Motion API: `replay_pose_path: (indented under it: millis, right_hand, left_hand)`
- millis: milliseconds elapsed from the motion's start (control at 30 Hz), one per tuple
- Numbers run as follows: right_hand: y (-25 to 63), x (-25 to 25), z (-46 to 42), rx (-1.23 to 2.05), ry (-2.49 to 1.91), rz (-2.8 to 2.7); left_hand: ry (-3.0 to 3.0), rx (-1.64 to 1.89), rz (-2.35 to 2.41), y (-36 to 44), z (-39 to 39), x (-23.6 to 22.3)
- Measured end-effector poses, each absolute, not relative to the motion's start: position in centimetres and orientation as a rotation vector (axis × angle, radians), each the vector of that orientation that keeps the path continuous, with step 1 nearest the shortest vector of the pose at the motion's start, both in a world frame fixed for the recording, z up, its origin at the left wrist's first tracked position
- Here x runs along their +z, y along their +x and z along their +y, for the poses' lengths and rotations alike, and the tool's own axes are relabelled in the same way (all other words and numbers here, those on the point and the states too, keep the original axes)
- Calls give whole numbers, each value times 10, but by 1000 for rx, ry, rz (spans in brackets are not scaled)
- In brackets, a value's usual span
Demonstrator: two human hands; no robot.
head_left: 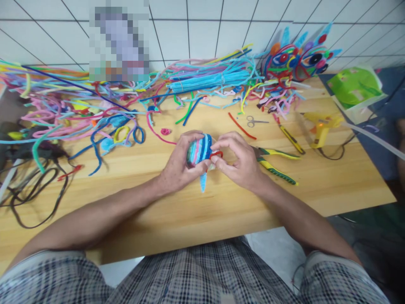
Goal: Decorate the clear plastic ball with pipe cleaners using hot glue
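Under my arms lies the wooden desk (190, 219), its far edge buried to the left in a heap of fuzzy stems (52, 101) in many colours. A tied light blue bundle (202, 82) lies farther right along that edge. Two round decorated pieces, a left one (280, 61) and a right one (311, 63), stand side by side near the far right corner, light blue spikes pointing up. Towards the right edge sits a yellow glue gun (322, 128); just beside my right wrist, pliers (276, 169) lie with handles spread, and a yellow utility knife (289, 135) rests between the two. Midway between near and far edges, the fingers of my left hand (180, 162) are clamped around a striped piece (198, 151), its blue spike (203, 182) towards the near edge. Beyond it lie a red stem (242, 126) and small scissors (253, 121). The fingers of my right hand (243, 162) pinch a red loop (218, 153) against the piece's right side. Smallest is a pink coil (165, 131), lying nearer the far edge.
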State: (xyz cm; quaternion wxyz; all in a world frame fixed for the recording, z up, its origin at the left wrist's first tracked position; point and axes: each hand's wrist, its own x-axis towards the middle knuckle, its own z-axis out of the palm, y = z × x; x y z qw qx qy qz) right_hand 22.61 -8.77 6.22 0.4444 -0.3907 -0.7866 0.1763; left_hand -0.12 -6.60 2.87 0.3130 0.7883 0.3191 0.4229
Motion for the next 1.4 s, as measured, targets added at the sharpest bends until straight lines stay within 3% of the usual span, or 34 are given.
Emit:
replay_pose_path:
  millis: [967,1400]
  right_hand:
    - [219,55,-87,554,-1042,-1824]
    - [270,78,-64,911,-1104,-1350]
  left_hand:
    - [2062,1112,933,1,-65,31]
    - [2135,1151,898,-2,-50,30]
